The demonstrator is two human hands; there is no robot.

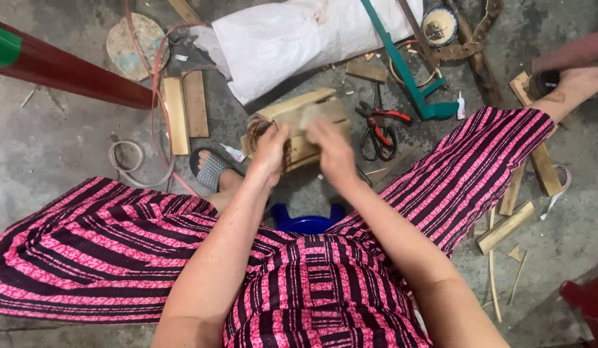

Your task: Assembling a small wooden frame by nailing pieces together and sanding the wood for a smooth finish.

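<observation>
Material: pale, rough-cut wood, a small slatted wooden box resting on the grey concrete floor just ahead of the person's knees, near the middle of the floor.

Left hand: the left hand is clenched on the box's near left corner, beside a tuft of brown fibre, steadying it.

Right hand: the right hand lies over the box's near right side with a small pale block or pad at its fingertips (motion blur hides whether the fingers fully close on it, so I cannot tell the hold).

Step in hand: by my reading, rubbing or smoothing the top of the box while the other hand braces it.

What the next move calls for: judging from the pose, a firm brace on the left corner and even pressure along the slat, so the box does not skid on the concrete.

Seat: a blue plastic stool shows between the pink-and-black striped trouser legs.

Around: red-handled pliers and black scissors lie just right of the box; a small white glue bottle just left, by a grey-strapped sandal; a white woven sack lies towards the far edge; two flat wooden boards sit to the far left.
</observation>
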